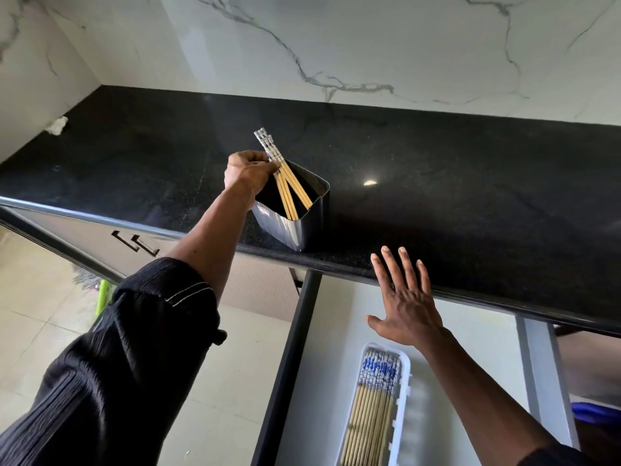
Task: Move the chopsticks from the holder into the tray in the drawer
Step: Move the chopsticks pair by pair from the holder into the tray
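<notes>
A dark metal holder (304,227) stands near the front edge of the black countertop (470,196). My left hand (248,171) grips a few bamboo chopsticks (289,183) with patterned tops, their tips still inside the holder. My right hand (406,297) hovers flat with fingers spread over the open drawer (470,348), holding nothing. A white tray (401,398) in the drawer holds several chopsticks (371,418) with blue-and-white ends.
A crumpled white scrap (57,125) lies at the counter's far left. A marble wall rises behind the counter. Cabinet handles (136,243) show below the counter at left. Something blue (596,415) sits at the lower right.
</notes>
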